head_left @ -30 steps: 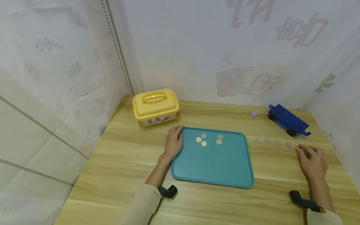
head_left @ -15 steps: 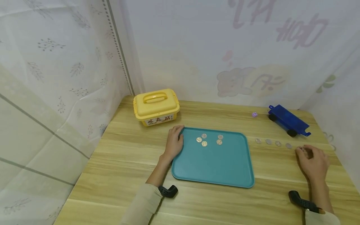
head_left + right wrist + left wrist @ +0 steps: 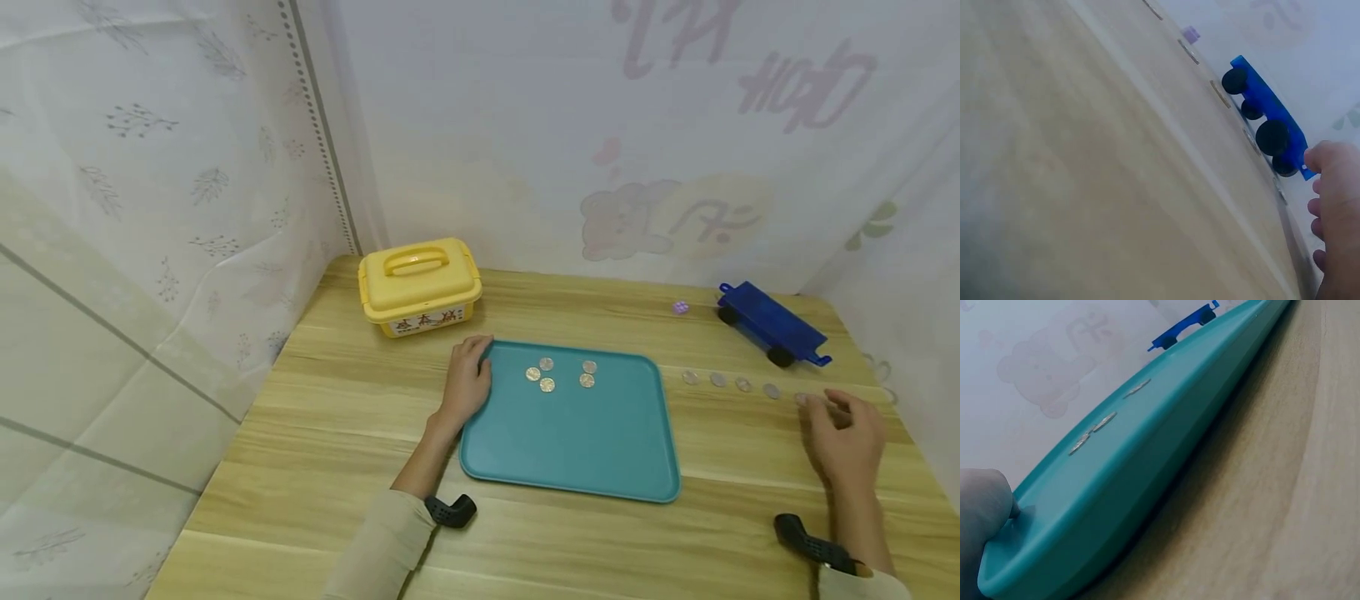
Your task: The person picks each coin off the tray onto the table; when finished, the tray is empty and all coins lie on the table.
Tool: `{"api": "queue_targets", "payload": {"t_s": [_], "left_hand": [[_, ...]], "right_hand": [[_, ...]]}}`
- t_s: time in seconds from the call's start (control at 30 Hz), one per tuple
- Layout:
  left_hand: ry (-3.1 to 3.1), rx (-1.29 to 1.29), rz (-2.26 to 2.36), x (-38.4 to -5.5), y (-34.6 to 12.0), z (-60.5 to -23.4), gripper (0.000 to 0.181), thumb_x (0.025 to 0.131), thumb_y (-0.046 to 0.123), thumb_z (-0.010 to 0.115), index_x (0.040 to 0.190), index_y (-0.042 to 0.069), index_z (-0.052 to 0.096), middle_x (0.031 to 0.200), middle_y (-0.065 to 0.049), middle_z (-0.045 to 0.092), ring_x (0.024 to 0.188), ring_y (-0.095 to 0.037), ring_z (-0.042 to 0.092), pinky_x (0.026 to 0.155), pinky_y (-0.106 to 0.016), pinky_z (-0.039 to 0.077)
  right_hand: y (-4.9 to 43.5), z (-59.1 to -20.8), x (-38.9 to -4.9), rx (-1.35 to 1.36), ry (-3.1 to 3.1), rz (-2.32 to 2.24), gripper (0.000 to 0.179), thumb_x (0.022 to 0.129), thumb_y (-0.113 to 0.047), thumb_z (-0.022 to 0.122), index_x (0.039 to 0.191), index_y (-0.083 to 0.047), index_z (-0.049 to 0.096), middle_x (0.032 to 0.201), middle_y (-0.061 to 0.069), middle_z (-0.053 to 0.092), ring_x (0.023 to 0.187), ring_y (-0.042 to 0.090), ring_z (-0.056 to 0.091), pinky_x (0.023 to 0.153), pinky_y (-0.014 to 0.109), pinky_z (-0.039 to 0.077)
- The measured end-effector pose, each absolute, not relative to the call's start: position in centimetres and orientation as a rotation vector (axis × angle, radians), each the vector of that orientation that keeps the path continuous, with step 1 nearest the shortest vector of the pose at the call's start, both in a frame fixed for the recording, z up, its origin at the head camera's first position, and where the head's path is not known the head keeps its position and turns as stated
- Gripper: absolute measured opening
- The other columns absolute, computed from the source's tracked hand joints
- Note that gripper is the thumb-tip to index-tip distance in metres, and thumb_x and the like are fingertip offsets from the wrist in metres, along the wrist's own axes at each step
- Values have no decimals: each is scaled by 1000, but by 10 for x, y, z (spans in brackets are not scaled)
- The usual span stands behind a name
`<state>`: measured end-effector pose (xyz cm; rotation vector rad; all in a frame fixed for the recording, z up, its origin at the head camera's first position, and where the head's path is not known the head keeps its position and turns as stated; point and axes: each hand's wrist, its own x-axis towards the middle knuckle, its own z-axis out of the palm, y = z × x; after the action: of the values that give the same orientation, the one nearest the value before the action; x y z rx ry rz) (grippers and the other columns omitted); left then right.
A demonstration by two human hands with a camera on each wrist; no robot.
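Note:
My left hand (image 3: 467,387) grips the teal tray (image 3: 570,450) at its far left corner, the thumb reaching over the rim to the inside. Several silvery coins (image 3: 547,385) lie flat in the tray's far half, in two small groups. On the wood right of the tray, several more coins (image 3: 717,380) form a spaced row. My right hand (image 3: 847,433) is just past the row's right end, its fingers loosely bent beside the last coin (image 3: 801,399). In the right wrist view, the fingertips stand apart from that coin (image 3: 1280,190).
A blue toy wagon (image 3: 772,321) with black wheels stands behind the row of coins. Left of it lies a small purple piece (image 3: 680,307). At the back left is a yellow lidded box (image 3: 420,287) with a handle. Patterned cloth (image 3: 480,125) hangs behind the table.
My right hand has drawn slightly right, away from the last coin, which now lies uncovered at the row's end. The left hand keeps its place on the tray.

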<state>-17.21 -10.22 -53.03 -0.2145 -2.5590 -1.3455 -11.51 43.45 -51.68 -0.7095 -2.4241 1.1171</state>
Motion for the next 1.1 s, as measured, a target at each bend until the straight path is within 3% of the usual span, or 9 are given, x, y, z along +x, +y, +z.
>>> {"api": "queue_targets", "payload": {"t_s": [0.13,0.33,0.47,0.6,0.63,0.77,0.9,1.1], "left_hand": [[-2565,-211,-1342,-171,-102,-531,39,98,-1,53,137,-1,57,135,-18,58,123,-36,50,105,-49,44],[-2567,-202,-1343,-171,-102,-531,39,98,0,54,137,-2,57,135,-18,58,122,-35,50,104,-49,45],[-2568,-203,-1341,-171,-102,-532,40,98,0,54,137,-1,57,135,-18,57,122,-35,50,104,-49,45],[-2566,-207,-1350,-172,-102,-531,39,98,0,54,138,-1,57,135,-18,57,123,-36,50,105,-49,45],[-2567,-207,-1352,-172,-102,-531,39,98,0,54,138,-1,57,135,-18,57,123,-36,50,105,-49,45],[-2563,-210,-1355,-172,-102,-531,39,98,-1,53,137,-1,57,135,-18,58,123,-36,50,105,-49,44],[-2561,-212,-1358,-172,-101,-531,39,98,-1,53,137,-1,57,135,-18,57,123,-36,50,105,-49,44],[-2564,-205,-1352,-173,-101,-531,40,98,0,53,138,-1,57,135,-18,57,124,-36,49,105,-49,44]], "right_hand": [[424,-505,-109,-710,-2394,1210,46,94,-32,64,137,-17,61,107,-30,40,96,-14,39,84,12,33],[396,-486,-113,-515,-2490,1173,49,97,-33,61,140,-8,57,112,-32,42,112,-12,35,99,20,30],[372,-480,-120,-305,-2546,1142,49,98,-31,61,138,-3,57,118,-29,45,118,-9,35,97,21,30],[345,-479,-126,-155,-2594,1126,50,98,-31,63,136,0,57,123,-12,52,113,-5,35,89,19,31],[338,-479,-127,-127,-2605,1129,50,98,-31,63,136,0,57,125,-5,53,115,-2,36,89,16,32],[314,-481,-131,-29,-2649,1136,50,98,-31,64,136,0,57,134,17,53,121,17,39,92,25,34],[293,-486,-135,83,-2659,1147,47,97,-28,65,134,1,57,134,21,55,123,29,40,95,38,33],[261,-497,-137,241,-2652,1201,44,96,-22,67,131,4,59,130,23,58,122,33,43,95,43,34]]}}
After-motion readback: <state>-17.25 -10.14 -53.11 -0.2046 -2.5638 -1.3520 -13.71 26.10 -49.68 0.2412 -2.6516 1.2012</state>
